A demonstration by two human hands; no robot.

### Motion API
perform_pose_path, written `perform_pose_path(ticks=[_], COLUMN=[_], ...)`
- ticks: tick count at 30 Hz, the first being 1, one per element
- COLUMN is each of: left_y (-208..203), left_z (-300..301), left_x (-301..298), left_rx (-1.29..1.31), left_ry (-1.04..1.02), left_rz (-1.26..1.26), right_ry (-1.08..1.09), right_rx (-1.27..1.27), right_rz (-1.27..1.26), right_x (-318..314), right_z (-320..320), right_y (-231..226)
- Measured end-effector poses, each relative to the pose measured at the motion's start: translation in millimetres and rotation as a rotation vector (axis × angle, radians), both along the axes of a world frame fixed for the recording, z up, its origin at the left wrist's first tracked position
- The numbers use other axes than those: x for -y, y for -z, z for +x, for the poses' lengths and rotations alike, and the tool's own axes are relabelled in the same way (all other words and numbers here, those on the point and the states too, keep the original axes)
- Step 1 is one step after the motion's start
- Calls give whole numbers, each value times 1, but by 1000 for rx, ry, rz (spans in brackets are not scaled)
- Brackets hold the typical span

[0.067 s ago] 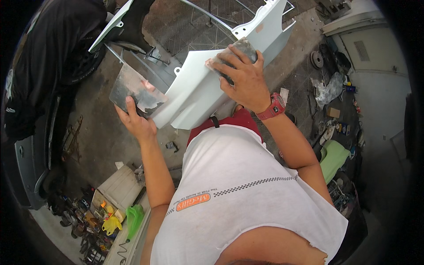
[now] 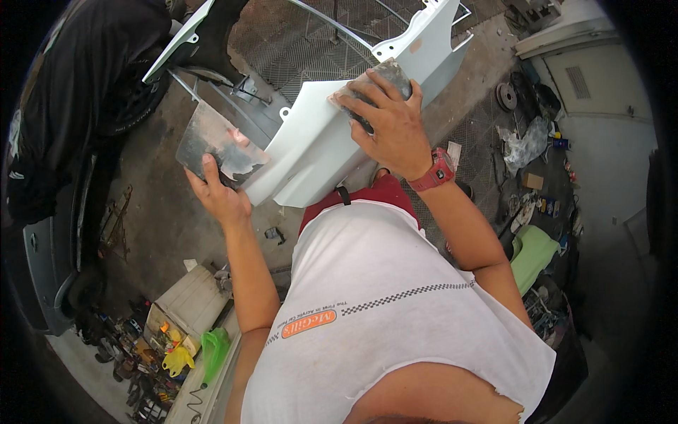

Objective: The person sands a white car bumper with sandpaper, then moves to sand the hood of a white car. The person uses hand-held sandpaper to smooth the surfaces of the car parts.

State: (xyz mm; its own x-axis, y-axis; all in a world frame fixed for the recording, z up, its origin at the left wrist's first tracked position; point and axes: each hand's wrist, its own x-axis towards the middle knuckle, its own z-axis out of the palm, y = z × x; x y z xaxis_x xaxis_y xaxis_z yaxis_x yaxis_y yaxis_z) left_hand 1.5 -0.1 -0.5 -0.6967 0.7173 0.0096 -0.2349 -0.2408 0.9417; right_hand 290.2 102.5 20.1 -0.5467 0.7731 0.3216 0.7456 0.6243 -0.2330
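Note:
My left hand (image 2: 224, 199) grips a flat grey putty board (image 2: 201, 138), its thumb on top and the fingers underneath. Pinkish filler is smeared over the board, with a small pink lump near its middle. A thin dark putty spreader (image 2: 395, 73) is under my right hand (image 2: 395, 138), whose fingers press on its upper face. That spreader lies against the upper edge of a white car fender (image 2: 311, 127), with a little pinkish filler at its left end. The fender stretches from my waist toward the far right, and the board overlaps its near left end.
A dark car with a black cover (image 2: 63, 106) stands along the left. Thin metal stand bars (image 2: 236, 116) show behind the fender. On the right lie a brake disc (image 2: 506, 96), clear plastic (image 2: 526, 141) and a green panel (image 2: 533, 258). A green bag (image 2: 215, 350) sits lower left.

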Motion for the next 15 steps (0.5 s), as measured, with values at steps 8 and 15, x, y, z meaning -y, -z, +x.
perform_pose_path(ticks=[8, 15], left_y=[-9, -10], left_z=[6, -1], left_x=[12, 5], left_rx=[20, -2], left_ry=[-13, -18], left_rz=[-35, 5], right_ry=[8, 39], right_rx=[38, -15], right_rz=[-98, -70], right_x=[18, 13], right_z=[2, -18], right_y=[-11, -4])
